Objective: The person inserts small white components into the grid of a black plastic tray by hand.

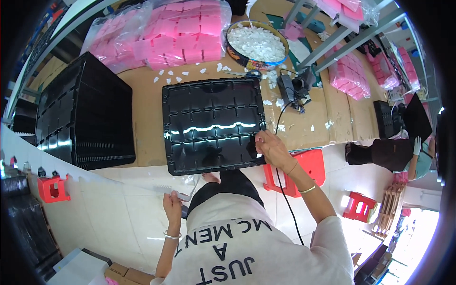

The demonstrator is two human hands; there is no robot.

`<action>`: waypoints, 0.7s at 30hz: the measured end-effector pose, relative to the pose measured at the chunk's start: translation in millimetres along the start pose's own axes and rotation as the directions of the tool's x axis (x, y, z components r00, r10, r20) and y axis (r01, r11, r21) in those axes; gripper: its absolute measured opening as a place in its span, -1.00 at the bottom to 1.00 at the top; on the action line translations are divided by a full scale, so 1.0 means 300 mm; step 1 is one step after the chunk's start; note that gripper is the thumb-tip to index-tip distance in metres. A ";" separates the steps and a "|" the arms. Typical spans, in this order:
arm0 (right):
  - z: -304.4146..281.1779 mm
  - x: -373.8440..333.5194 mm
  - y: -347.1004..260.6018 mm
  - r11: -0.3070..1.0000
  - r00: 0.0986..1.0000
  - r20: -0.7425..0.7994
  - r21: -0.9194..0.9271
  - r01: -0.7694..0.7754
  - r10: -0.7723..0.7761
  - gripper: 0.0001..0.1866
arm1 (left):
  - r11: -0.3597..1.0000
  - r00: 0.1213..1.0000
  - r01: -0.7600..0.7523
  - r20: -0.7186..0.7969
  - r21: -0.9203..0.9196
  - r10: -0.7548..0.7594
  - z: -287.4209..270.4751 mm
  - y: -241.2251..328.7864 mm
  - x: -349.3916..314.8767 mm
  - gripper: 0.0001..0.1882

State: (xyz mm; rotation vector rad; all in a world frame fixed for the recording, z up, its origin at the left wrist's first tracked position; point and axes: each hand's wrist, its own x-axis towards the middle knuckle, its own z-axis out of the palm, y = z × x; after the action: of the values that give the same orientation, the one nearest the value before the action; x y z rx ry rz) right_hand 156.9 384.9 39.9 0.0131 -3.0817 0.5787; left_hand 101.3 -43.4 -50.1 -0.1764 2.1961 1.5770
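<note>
A black plastic tray (209, 154) with rows of shallow compartments lies in front of me, its near edge at the table's edge. My right hand (273, 149) is at the tray's right rim, fingers bent and pressed together. A small pinkish-white bit shows at the fingertips; I cannot tell what it is. Lower left, in front of the table and beside my body, my left hand (172, 206) is closed on a small pale grey flat piece (181, 195). Clear film shows close to that piece.
A tall stack of black trays (102, 114) stands left. Behind are bagged pink pieces (183, 31), a round tin of white scraps (256, 42), scissors (254, 74) and a black power adapter (287, 88). A black cable (285, 194) hangs beside a red stool (311, 168). Another person (413, 156) works far right.
</note>
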 end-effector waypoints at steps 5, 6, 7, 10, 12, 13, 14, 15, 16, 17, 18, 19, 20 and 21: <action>0.053 -0.022 0.041 0.999 0.999 -0.038 -0.049 -0.022 0.020 -0.89 | 1.000 0.998 -0.001 0.062 -0.026 0.003 0.006 0.035 0.036 -0.71; 0.059 -0.024 0.043 0.999 0.997 -0.072 -0.046 -0.028 0.025 -0.89 | 1.000 0.998 0.000 0.062 -0.023 0.001 0.005 0.038 0.043 -0.71; 0.065 -0.030 0.041 0.999 0.997 -0.072 -0.043 -0.030 0.026 -0.89 | 0.999 0.998 -0.008 0.063 -0.044 0.011 0.004 0.041 0.050 -0.71; 0.074 -0.045 0.035 0.999 0.991 -0.125 0.002 -0.047 0.047 -0.90 | 0.998 0.997 -0.017 0.069 -0.067 0.022 0.000 0.064 0.059 -0.71; 0.069 -0.052 0.035 0.998 0.993 -0.095 0.010 -0.063 0.063 -0.86 | 0.997 0.997 -0.019 0.077 -0.069 0.024 0.000 0.086 0.063 -0.71; 0.067 -0.054 0.034 0.998 0.993 -0.094 0.012 -0.065 0.066 -0.86 | 0.997 0.997 -0.018 0.078 -0.073 0.023 0.005 0.097 0.065 -0.71; 0.065 -0.054 0.033 0.998 0.993 -0.093 0.019 -0.064 0.065 -0.86 | 0.997 0.997 -0.016 0.078 -0.077 0.022 0.009 0.110 0.067 -0.72; 0.066 -0.054 0.032 0.998 0.994 -0.093 0.027 -0.062 0.064 -0.87 | 0.997 0.997 -0.015 0.078 -0.074 0.021 0.013 0.133 0.064 -0.72; 0.069 -0.053 0.033 0.998 0.994 -0.093 0.030 -0.062 0.064 -0.87 | 0.994 0.995 -0.017 0.092 -0.107 0.027 0.019 0.159 0.060 -0.71; 0.074 -0.051 0.036 0.998 0.996 -0.062 0.008 -0.067 0.067 -0.87 | 0.990 0.994 -0.018 0.106 -0.141 0.034 0.026 0.176 0.060 -0.71; 0.080 -0.045 0.034 0.998 0.997 -0.031 -0.013 -0.068 0.068 -0.86 | 0.991 0.994 -0.018 0.100 -0.136 0.032 0.027 0.180 0.062 -0.71; 0.080 -0.041 0.033 0.998 0.997 -0.032 -0.006 -0.064 0.063 -0.86 | 0.988 0.993 -0.018 0.112 -0.155 0.036 0.027 0.182 0.066 -0.71; 0.074 -0.040 0.032 0.998 0.998 -0.041 -0.052 -0.043 0.041 -0.86 | 0.985 0.992 -0.018 0.123 -0.173 0.039 0.029 0.187 0.070 -0.70; 0.073 -0.040 0.023 0.995 0.998 -0.051 -0.096 -0.025 0.020 -0.85 | 0.979 0.988 -0.022 0.143 -0.201 0.052 0.032 0.195 0.077 -0.70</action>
State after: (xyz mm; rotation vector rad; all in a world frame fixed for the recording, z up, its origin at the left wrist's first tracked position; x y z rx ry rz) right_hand 168.7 383.5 16.8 -0.0358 -3.0608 0.4235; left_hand 62.9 -11.0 -11.2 -0.0756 1.9394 1.7709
